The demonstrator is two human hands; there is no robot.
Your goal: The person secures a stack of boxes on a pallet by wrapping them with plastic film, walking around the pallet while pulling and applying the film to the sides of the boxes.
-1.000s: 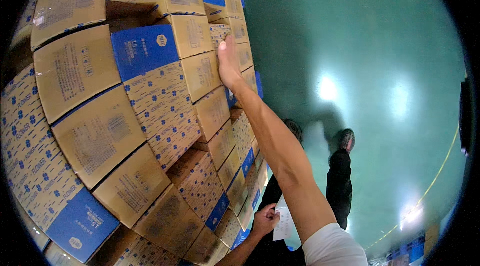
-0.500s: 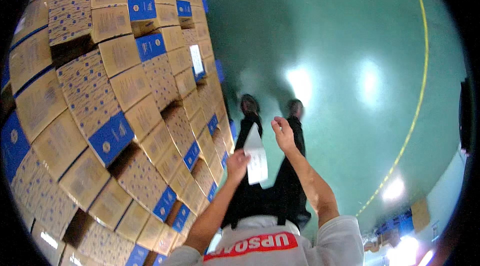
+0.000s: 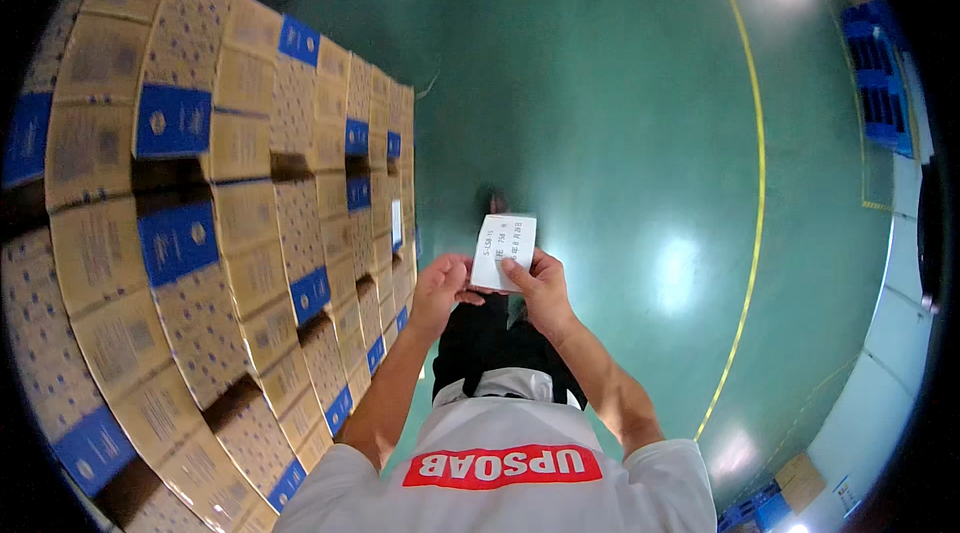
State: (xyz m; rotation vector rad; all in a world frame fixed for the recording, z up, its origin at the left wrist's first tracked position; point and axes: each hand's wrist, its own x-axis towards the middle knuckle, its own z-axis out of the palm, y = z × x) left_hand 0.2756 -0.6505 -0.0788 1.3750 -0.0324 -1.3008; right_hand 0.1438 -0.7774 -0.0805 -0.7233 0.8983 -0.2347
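Note:
A small white paper sheet (image 3: 492, 268) with dark printed or handwritten lines is held up in front of my waist. My right hand (image 3: 545, 291) grips its lower right part, the thumb lying on the face and the fingers behind it. At the sheet's lower left edge is my left hand (image 3: 438, 291), its fingers curled and closed. Whether those fingertips pinch the paper or something small is hidden. A pale corner (image 3: 515, 311) shows below the sheet, between my hands; I cannot tell what it belongs to.
Stacked brown cartons (image 3: 110, 263) with blue panels form a tall wall along my left, with dark gaps between some. A white label (image 3: 396, 225) is on the stack. A yellow line (image 3: 760, 163) curves along the green floor (image 3: 620, 113). Blue pallets (image 3: 880, 83) stand at far right.
The sheet was in my left hand, with my right hand apart from it; now my right hand holds it, flatter and higher. The view has shifted, showing more floor ahead.

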